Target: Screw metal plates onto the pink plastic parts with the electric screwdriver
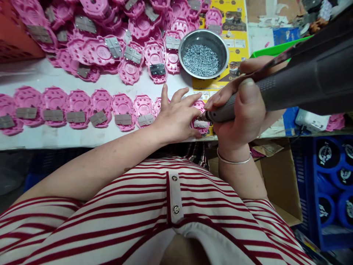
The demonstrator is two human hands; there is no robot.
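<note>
My right hand (242, 106) is wrapped round a dark electric screwdriver (298, 81). The tool's tip touches a pink plastic part (203, 124) with a grey metal plate, at the right end of a row along the table's front edge. Lying over the row with its fingers spread, my left hand (178, 117) touches the left side of that same part and partly covers another pink part. To the left, several pink parts (122, 106) lie side by side, each with a grey plate. A metal bowl (204, 75) of small screws stands just beyond my hands.
Many pink parts (143, 25) are heaped at the back, beside a red basket (19, 36) at the left. At the right are a green tray (275, 47) and a white device (311, 120). Below the table stand a cardboard box (281, 176) and a blue crate (306, 191) of round blue items.
</note>
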